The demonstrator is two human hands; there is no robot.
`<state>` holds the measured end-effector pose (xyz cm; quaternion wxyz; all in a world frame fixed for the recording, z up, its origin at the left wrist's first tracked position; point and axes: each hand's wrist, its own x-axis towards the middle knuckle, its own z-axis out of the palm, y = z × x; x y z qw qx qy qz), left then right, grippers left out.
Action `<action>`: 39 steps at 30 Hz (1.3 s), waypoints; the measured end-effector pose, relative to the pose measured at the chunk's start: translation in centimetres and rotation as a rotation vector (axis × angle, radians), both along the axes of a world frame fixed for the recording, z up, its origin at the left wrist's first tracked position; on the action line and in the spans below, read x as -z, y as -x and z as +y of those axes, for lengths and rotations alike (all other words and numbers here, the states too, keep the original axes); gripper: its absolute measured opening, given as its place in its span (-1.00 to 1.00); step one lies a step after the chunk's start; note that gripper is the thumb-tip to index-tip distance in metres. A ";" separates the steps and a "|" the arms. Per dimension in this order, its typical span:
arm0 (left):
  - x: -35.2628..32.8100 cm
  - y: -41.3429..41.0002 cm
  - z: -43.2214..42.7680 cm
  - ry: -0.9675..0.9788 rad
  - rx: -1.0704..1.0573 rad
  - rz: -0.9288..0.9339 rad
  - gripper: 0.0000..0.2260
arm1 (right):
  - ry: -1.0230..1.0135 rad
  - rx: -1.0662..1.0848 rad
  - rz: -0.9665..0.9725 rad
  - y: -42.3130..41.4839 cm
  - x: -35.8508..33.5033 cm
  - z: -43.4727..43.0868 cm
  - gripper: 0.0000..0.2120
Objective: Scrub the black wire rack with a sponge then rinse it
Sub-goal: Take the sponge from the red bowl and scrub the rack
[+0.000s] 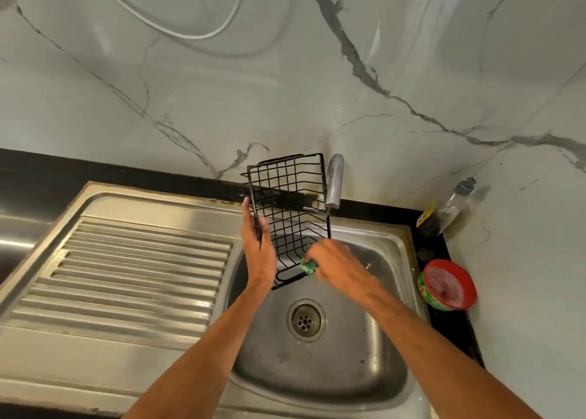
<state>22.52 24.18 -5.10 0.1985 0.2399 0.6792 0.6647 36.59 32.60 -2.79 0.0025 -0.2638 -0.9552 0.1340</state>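
The black wire rack (287, 209) stands on end over the steel sink basin (374, 355), its top rising in front of the chrome tap (334, 180). My left hand (258, 247) grips the rack's left edge. My right hand (336, 261) is shut on a green sponge (309, 266), which presses against the rack's lower right part. A thin stream of water runs from the tap down beside the rack's right edge.
A ribbed steel draining board (133, 279) lies to the left. On the black counter at the right sit a red-and-green tub (447, 285) and a clear bottle (450, 209) lying against the marble wall. The drain (306, 320) is below the rack.
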 end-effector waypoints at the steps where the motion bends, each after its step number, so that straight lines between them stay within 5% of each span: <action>1: 0.3 0.1 0.0 -0.003 -0.012 -0.004 -0.46 | 0.002 0.049 0.035 -0.3 -0.3 0.5 -0.75; 8: 0.8 0.5 0.2 0.029 -0.060 -0.086 -0.49 | 0.065 0.010 0.073 -1.4 1.8 -1.8 -0.68; 13: 1.2 0.1 -0.1 0.095 -0.059 -0.152 -0.53 | 0.032 0.239 0.235 -2.3 0.9 0.7 -0.68; 17: 1.4 0.5 -0.2 0.125 -0.034 -0.171 -0.53 | 0.133 0.067 0.097 -2.7 1.3 -1.0 -0.74; 21: 1.4 0.7 -0.6 0.084 0.013 -0.231 -0.56 | 0.168 0.474 0.549 -2.0 -0.8 1.1 -0.69; 24: 1.8 0.1 -1.3 0.104 0.026 -0.299 -0.46 | 0.065 0.552 0.682 -0.3 -1.4 1.5 -0.68; 27: 1.8 0.0 -2.1 0.121 0.015 -0.377 -0.39 | 0.293 0.636 0.692 -0.4 -0.4 0.5 -0.68; 31: 1.5 2.0 -3.3 0.122 -0.013 -0.523 -0.60 | 0.587 0.596 0.591 -3.3 -0.9 -0.1 -0.64; 36: 2.6 2.2 -4.8 0.222 0.067 -0.810 -0.53 | 0.644 0.603 0.822 -0.4 -3.6 2.1 -0.66; 39: 4.3 1.4 -5.3 0.308 0.194 -0.951 -0.40 | 0.626 0.459 0.736 0.1 -2.9 0.7 -0.62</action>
